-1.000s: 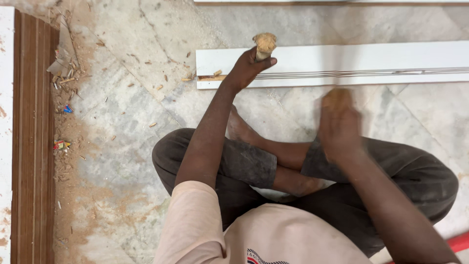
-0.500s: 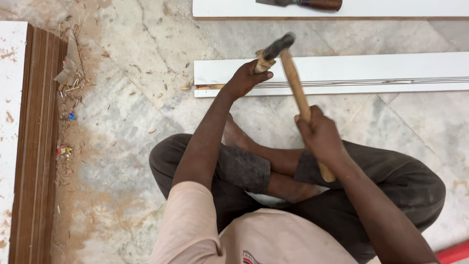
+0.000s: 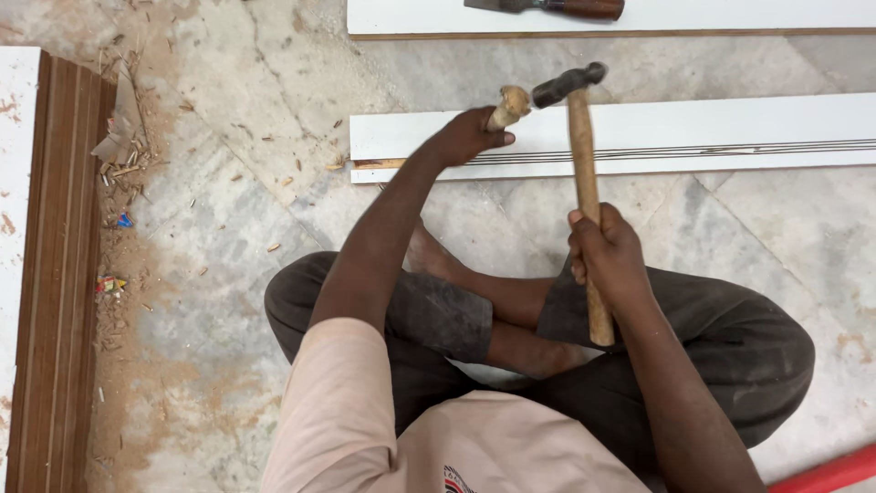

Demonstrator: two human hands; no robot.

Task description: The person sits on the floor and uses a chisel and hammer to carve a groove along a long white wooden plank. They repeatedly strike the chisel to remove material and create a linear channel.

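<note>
White laminated board [image 3: 693, 137] lies flat on the marble floor [image 3: 274, 110], just beyond the person's crossed legs; a narrow groove runs along its near side. Left hand [image 3: 465, 137] is closed round a chisel [image 3: 507, 107], wooden handle end up and tilted slightly right, blade hidden under the hand but seemingly set into the groove nr the board's left end. Right hand [image 3: 607, 256] is wrapped tight round the lower part of a hammer [image 3: 584, 183] w/ wooden shaft; its dark head sits just right of the chisel handle, almost touching.

To do this step well, imo: keep chisel angle low & steady along the groove, land the hammer face square on the handle end, not glancing. Short, light taps give better control than big swings, less chance of chipping the white face. Left fingers should stay below the handle top, clear of the strike.

Beyond the board lies a second white panel [image 3: 730, 16] w/ another wood-handled tool [image 3: 547, 7] on it. Well left of the board: brown grooved wood strip [image 3: 59, 274], plus sawdust & chips [image 3: 123, 164]. Red object [image 3: 826, 475] at the near right, below the knee.
</note>
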